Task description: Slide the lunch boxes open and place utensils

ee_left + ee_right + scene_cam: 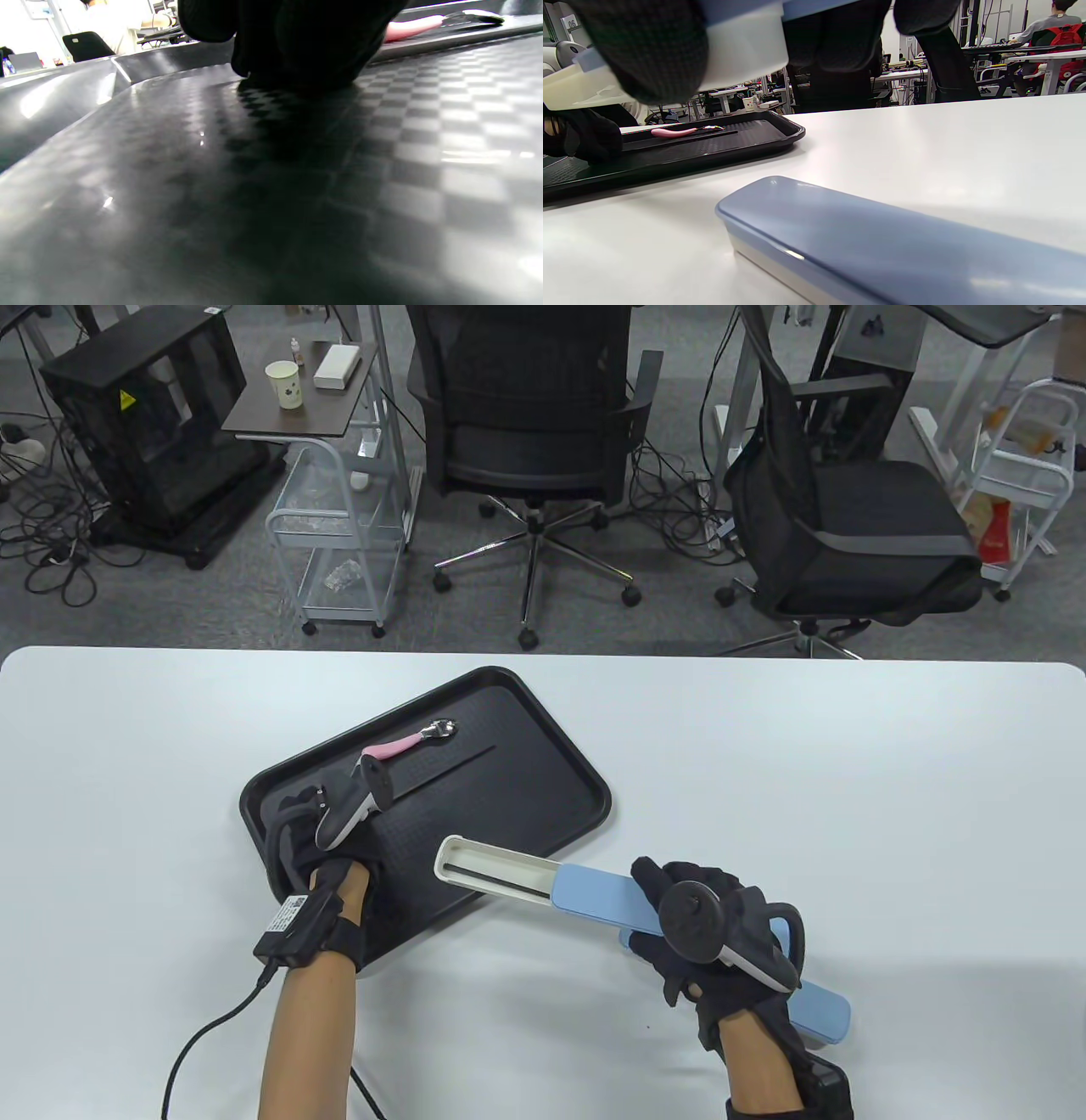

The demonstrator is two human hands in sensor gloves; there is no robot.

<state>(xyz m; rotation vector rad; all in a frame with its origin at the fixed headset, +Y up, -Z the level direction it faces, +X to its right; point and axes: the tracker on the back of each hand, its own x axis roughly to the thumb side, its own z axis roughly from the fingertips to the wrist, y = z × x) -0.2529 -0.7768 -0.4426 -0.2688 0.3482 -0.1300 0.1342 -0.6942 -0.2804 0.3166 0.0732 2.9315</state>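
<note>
My right hand (652,912) grips a long utensil box (501,878) and holds it above the table. Its blue lid (598,899) is slid partly back, and the white base shows, open. In the right wrist view the box (746,51) sits between my gloved fingers (649,51). A second blue box (819,1011), closed, lies on the table under that hand and also shows in the right wrist view (882,237). My left hand (297,819) rests on the black tray (509,806), fingers (297,42) touching its floor. A pink-handled spoon (407,742) and a black chopstick (450,768) lie on the tray beyond it.
The tray sits left of centre on the white table (806,780). Office chairs (534,415) and a wire cart (339,543) stand beyond the table's far edge. A cable (212,1035) trails from my left wrist.
</note>
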